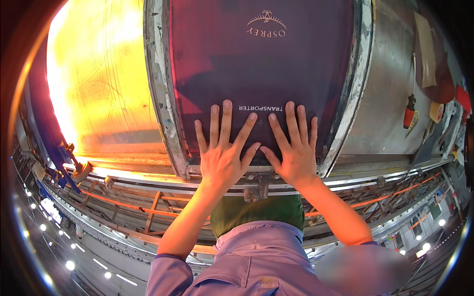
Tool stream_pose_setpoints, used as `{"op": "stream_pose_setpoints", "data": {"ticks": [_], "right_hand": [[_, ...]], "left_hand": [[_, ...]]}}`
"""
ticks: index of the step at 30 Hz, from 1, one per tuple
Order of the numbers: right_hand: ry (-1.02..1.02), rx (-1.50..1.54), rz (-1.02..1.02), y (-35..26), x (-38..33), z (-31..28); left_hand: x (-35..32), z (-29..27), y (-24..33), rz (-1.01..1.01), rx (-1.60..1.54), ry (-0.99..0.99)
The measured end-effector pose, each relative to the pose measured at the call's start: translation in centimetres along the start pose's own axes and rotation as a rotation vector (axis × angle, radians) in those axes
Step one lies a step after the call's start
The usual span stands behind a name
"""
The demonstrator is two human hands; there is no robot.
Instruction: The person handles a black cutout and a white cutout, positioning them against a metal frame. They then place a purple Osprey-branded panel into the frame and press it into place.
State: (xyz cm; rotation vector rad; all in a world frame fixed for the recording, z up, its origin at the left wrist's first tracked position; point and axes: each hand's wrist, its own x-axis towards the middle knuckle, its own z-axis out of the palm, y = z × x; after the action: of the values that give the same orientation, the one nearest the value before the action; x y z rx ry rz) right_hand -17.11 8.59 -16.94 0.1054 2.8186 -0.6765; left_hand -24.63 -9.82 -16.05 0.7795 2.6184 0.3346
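Note:
Both hands lie flat with fingers spread on a dark purple-black panel (266, 69). A pale emblem with lettering is on its far part and a white line of lettering lies just beyond my fingertips; both appear upside down. My left hand (219, 158) rests on the near left part of the panel, my right hand (296, 158) on the near right part. The thumb tips almost meet in the middle. Neither hand holds anything. Paint-stained metal frame bars (160, 93) flank the panel on both sides.
Left of the frame, a metal tabletop (108, 89) glows under strong yellow light. On the right-hand metal surface (380, 93) lie a red-handled tool (409, 113) and a tape-like roll (436, 112). A metal bracket (261, 188) and long rails run along the near edge.

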Motion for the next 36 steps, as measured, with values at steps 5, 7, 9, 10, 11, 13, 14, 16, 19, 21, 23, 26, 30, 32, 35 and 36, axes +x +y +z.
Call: {"op": "stream_pose_setpoints", "data": {"ticks": [5,7,9,10,11,13,14,16,19,21,23,26,30,32,35,36], "right_hand": [[0.026,0.001,-0.002,0.08,-0.01,0.09],[0.066,0.034,0.003,0.20,-0.05,0.23],[0.112,0.093,0.020,0.27,-0.10,0.31],[0.124,0.084,0.013,0.34,-0.20,0.39],[0.136,0.074,0.004,0.45,-0.34,0.51],[0.125,0.045,-0.004,0.42,-0.33,0.50],[0.103,0.026,-0.003,0.28,-0.14,0.23],[0.070,0.011,-0.004,0.13,-0.08,0.12],[0.052,0.016,-0.014,0.24,-0.03,0.01],[0.049,0.015,-0.011,0.21,-0.08,0.04],[0.054,0.012,-0.010,0.19,-0.14,0.01],[0.059,0.016,-0.010,0.18,-0.11,0.03],[0.067,0.027,-0.016,0.22,-0.15,0.13],[0.064,0.028,-0.018,0.26,-0.18,0.03],[0.047,0.026,-0.014,0.17,-0.16,-0.08],[0.039,0.026,-0.011,0.13,-0.14,-0.10]], "left_hand": [[-0.10,0.25,-0.07,-0.002,0.006,0.006],[-0.13,0.28,-0.16,0.002,0.003,0.023],[-0.14,0.30,-0.24,0.007,-0.001,0.039],[-0.17,0.32,-0.29,0.012,-0.001,0.041],[-0.24,0.36,-0.31,0.014,0.000,0.044],[-0.20,0.37,-0.28,0.016,0.004,0.040],[-0.04,0.27,-0.17,0.015,0.008,0.032],[-0.04,0.22,-0.15,0.013,0.011,0.019],[-0.06,0.33,-0.07,0.007,0.011,0.014],[-0.02,0.31,-0.09,0.010,0.013,0.012],[-0.02,0.34,-0.08,0.013,0.014,0.015],[-0.06,0.40,-0.06,0.015,0.021,0.029],[-0.13,0.46,-0.12,0.020,0.028,0.040],[-0.16,0.49,-0.13,0.019,0.025,0.038],[-0.12,0.39,-0.08,0.018,0.021,0.031],[-0.13,0.36,-0.04,0.018,0.019,0.027]]}}
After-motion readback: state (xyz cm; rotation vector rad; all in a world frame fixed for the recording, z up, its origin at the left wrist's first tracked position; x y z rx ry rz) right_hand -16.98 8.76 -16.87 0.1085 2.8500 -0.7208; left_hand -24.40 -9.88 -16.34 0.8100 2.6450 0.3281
